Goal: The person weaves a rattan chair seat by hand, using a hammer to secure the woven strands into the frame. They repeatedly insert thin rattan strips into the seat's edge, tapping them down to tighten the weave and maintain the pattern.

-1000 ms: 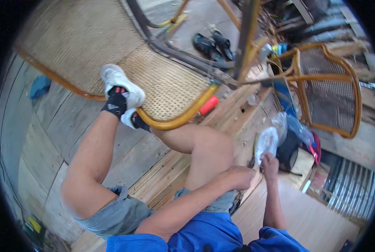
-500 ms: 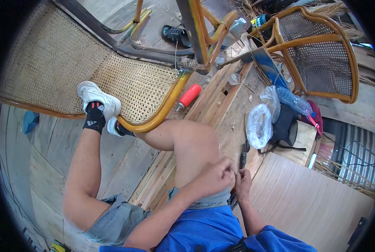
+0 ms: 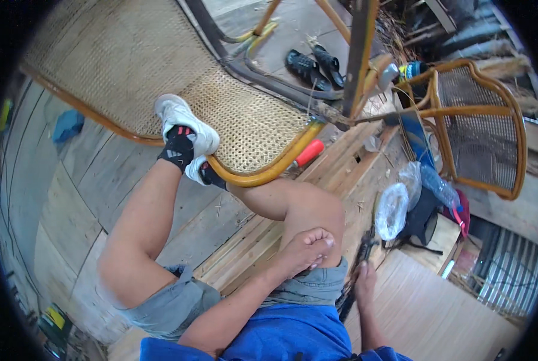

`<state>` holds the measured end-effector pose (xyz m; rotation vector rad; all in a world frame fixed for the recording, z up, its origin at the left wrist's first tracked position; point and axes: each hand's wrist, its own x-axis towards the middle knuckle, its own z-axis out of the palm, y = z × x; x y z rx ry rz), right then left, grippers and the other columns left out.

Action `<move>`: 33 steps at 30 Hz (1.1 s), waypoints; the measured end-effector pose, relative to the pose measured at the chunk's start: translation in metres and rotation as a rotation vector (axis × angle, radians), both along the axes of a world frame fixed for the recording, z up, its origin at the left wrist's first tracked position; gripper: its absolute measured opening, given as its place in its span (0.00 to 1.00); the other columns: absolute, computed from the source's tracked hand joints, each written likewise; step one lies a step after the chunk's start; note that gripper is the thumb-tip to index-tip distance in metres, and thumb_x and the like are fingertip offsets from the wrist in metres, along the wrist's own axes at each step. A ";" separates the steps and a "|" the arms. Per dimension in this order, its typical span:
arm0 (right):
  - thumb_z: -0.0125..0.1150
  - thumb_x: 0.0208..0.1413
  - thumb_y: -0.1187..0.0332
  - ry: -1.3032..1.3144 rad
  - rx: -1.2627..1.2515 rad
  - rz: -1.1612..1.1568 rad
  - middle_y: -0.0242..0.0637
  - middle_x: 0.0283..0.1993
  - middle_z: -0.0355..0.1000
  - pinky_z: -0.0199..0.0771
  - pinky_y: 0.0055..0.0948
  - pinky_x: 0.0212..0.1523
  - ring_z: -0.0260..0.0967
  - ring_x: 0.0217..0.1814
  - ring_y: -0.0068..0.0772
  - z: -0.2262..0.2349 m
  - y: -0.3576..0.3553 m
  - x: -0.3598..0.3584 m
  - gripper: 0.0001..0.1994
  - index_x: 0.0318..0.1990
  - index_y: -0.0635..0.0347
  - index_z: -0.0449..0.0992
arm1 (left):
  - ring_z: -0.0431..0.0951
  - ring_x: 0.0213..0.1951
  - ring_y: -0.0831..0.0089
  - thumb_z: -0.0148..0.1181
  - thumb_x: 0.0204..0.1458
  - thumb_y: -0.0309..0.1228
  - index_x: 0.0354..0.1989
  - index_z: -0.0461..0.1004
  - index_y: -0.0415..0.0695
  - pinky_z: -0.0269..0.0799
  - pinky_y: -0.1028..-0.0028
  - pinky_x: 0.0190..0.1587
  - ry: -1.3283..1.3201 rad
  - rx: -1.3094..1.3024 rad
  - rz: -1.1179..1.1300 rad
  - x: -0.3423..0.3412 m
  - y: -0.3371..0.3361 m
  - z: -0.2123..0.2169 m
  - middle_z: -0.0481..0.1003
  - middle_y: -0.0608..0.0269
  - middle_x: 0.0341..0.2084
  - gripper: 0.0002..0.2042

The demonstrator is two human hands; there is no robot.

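From the wearer's head, one wide fisheye looks down.

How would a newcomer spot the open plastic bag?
Start at the pale plywood sheet, lower right. Beyond its upper corner, ahead of the right hand, lies a clear plastic bag. Its oval opening distinguishes it from the crumpled bag beside it.

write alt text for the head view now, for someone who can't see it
Seated person in blue, loosely curled left hand over bent right leg, right hand near a dark slender object. Ahead, a large woven cane chair and white shoes.
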<state>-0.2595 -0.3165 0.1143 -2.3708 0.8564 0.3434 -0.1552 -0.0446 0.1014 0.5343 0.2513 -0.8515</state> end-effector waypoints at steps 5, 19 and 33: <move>0.55 0.54 0.65 0.038 -0.011 0.611 0.36 0.22 0.65 0.66 0.29 0.26 0.64 0.23 0.26 0.088 0.080 0.163 0.12 0.42 0.63 0.72 | 0.58 0.15 0.86 0.49 0.61 0.34 0.38 0.70 0.41 0.54 0.84 0.17 -0.014 -0.043 0.024 0.002 0.005 -0.003 0.62 0.74 0.17 0.09; 0.48 0.60 0.60 0.124 -0.413 1.195 0.58 0.27 0.69 0.65 0.51 0.35 0.68 0.36 0.63 0.026 0.161 0.297 0.14 0.39 0.65 0.66 | 0.60 0.13 0.83 0.49 0.61 0.35 0.36 0.72 0.40 0.56 0.81 0.14 0.001 -0.130 -0.012 0.017 -0.006 -0.010 0.63 0.71 0.16 0.11; 0.49 0.61 0.57 -0.029 -0.360 1.131 0.57 0.27 0.70 0.66 0.51 0.32 0.69 0.34 0.62 0.029 0.167 0.288 0.15 0.37 0.63 0.65 | 0.62 0.15 0.83 0.50 0.61 0.35 0.33 0.72 0.40 0.56 0.81 0.16 -0.035 -0.142 -0.058 0.019 0.001 -0.007 0.64 0.71 0.17 0.11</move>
